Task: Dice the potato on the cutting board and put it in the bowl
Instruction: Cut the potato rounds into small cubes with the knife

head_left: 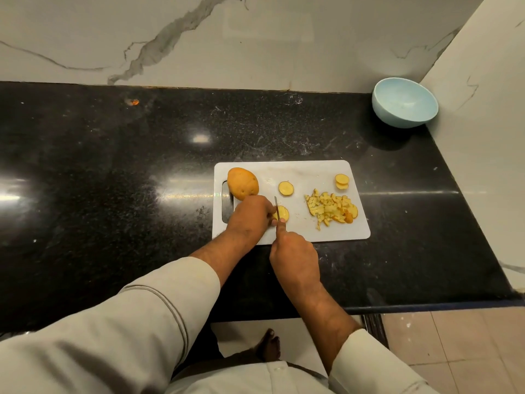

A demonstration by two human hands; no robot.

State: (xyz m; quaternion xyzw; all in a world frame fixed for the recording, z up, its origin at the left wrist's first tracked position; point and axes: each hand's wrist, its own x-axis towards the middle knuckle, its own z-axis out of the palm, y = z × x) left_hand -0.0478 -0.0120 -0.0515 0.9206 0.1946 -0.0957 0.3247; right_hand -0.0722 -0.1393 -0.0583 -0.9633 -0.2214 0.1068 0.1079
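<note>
A white cutting board point(312, 172) lies on the black counter. On its left end sits the uncut part of the potato point(243, 183). My left hand point(250, 216) holds down a potato slice point(283, 214) with curled fingers. My right hand point(294, 253) grips a knife point(276, 207), forefinger along the spine, blade standing on that slice. Another slice point(286, 188) lies behind it, two stacked slices point(341, 181) sit at the far right, and a pile of diced potato point(332, 209) is on the right of the board. The light blue bowl point(404, 105) stands empty at the back right corner.
The black granite counter point(113, 166) stretches wide to the left of the board. A marble wall point(199, 38) runs behind it and a side wall point(483, 109) closes the right, just beyond the bowl. The counter's front edge is near my body.
</note>
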